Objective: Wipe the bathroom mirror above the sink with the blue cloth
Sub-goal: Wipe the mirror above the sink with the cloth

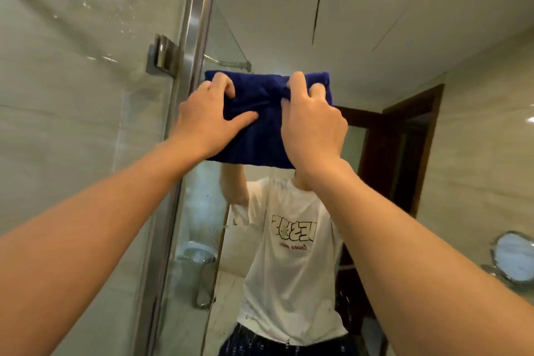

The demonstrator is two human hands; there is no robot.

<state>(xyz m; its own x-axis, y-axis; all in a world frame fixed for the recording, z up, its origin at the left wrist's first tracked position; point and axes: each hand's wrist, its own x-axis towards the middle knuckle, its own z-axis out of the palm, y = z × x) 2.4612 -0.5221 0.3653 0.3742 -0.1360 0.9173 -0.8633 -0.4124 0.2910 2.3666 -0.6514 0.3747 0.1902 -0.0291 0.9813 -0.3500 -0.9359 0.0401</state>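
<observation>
Under the left hand (212, 121) and right hand (313, 124) the cloth (260, 130) is deep blue; below them, a white printed shirt (289, 269); right, a dark brown door frame (427, 147).

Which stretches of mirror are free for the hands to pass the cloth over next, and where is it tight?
Free: the mirror above the blue cloth and right of it towards the round mirror; also below the cloth. Tight: the cloth's left edge, gripped by the left hand, nears the metal frame. The right hand grips the cloth's right side.
</observation>
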